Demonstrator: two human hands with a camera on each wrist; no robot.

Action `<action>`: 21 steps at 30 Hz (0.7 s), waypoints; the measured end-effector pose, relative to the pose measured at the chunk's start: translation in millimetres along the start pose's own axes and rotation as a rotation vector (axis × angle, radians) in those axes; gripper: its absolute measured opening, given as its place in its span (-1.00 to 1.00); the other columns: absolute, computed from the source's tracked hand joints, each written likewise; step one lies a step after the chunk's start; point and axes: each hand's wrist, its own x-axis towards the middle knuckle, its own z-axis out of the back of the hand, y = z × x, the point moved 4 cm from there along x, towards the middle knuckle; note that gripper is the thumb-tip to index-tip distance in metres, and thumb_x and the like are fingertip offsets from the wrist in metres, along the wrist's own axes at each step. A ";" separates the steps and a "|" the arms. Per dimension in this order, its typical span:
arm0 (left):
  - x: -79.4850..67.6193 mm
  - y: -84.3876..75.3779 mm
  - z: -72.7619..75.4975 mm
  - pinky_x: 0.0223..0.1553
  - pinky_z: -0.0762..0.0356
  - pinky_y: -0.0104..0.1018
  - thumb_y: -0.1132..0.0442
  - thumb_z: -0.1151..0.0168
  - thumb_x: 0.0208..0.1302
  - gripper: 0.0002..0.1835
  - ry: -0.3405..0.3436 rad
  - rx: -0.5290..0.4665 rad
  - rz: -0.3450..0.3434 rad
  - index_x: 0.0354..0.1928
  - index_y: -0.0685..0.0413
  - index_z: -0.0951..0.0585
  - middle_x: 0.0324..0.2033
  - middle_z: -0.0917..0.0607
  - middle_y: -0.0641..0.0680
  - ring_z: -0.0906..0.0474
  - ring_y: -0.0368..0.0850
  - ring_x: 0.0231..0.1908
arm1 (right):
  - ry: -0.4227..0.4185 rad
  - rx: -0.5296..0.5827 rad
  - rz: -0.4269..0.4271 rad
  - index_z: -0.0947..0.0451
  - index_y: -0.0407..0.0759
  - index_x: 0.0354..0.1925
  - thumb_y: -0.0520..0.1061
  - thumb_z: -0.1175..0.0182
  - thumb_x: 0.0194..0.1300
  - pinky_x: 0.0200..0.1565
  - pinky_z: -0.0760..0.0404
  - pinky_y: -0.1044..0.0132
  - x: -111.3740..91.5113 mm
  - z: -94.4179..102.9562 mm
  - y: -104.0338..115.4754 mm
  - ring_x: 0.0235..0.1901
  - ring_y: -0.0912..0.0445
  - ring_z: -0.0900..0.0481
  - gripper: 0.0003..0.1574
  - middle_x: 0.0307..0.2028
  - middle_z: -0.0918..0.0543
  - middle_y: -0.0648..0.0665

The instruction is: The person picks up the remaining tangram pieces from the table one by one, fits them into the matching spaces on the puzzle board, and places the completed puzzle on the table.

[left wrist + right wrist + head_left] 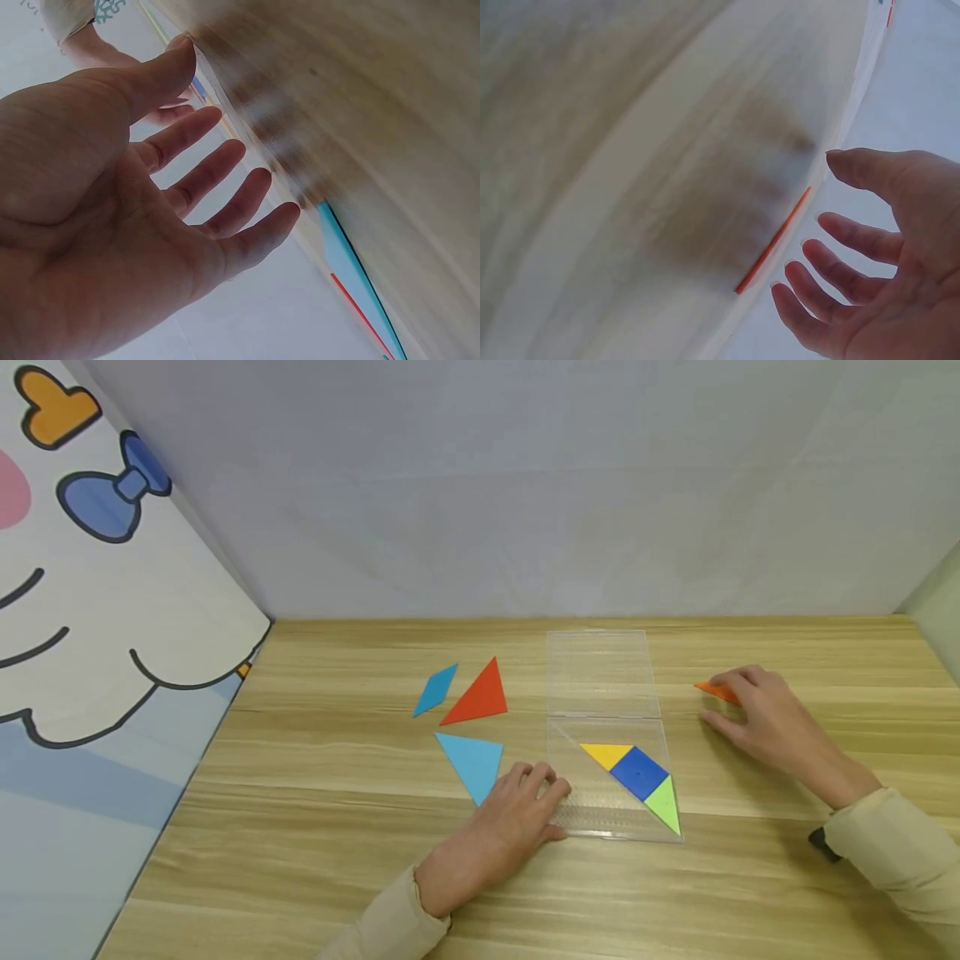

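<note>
My left hand (507,820) is at the lower left corner of a clear plastic case (592,806), fingers loosely bent and spread. In the lower half of that case, a yellow triangle (609,755), a blue square (639,772) and a green triangle (665,806) lie in a diagonal row. On the right, my right hand (776,727) reaches over an orange triangle (717,692), covering part of it. The right wrist view shows its fingers spread and relaxed beside the orange triangle (774,241), thumb apart from the piece.
Left of the case lie a blue parallelogram (436,691), a red triangle (482,697) and a light blue triangle (477,762), which reaches close to my left hand. The clear other half (597,672) of the case lies unfolded toward the wall (525,510). A cartoon-printed panel (97,635) borders the wooden table (300,827).
</note>
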 end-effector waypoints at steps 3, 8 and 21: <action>0.0 0.2 0.0 0.13 -0.52 -0.14 -0.02 -0.36 0.35 -0.54 -0.009 0.002 -0.005 0.15 0.02 -0.50 0.05 -0.50 0.03 -0.48 0.05 0.11 | 0.007 -0.006 -0.013 -0.56 -0.51 -0.02 -0.30 -0.52 0.09 -0.20 -0.48 -0.20 -0.4 0.6 -3.0 -0.20 -0.37 -0.50 -0.47 -0.10 -0.57 -0.53; 0.6 0.9 0.2 0.14 -0.51 -0.14 -0.04 -0.34 0.36 -0.53 0.002 0.009 0.000 0.16 0.01 -0.49 0.06 -0.49 0.03 -0.47 0.04 0.12 | 0.012 -0.004 -0.022 -0.55 -0.51 0.01 -0.31 -0.50 0.11 -0.19 -0.46 -0.18 -0.6 1.2 -7.1 -0.18 -0.37 -0.48 -0.47 -0.07 -0.56 -0.53; 0.2 0.0 0.8 0.16 -0.50 -0.13 -0.02 -0.33 0.38 -0.54 0.027 -0.021 0.006 0.18 0.01 -0.49 0.08 -0.49 0.02 -0.46 0.05 0.14 | 0.061 0.001 -0.063 -0.45 -0.57 0.15 -0.26 -0.43 0.23 -0.04 -0.44 -0.32 -3.6 2.1 -14.9 -0.05 -0.46 -0.42 -0.37 0.05 -0.50 -0.60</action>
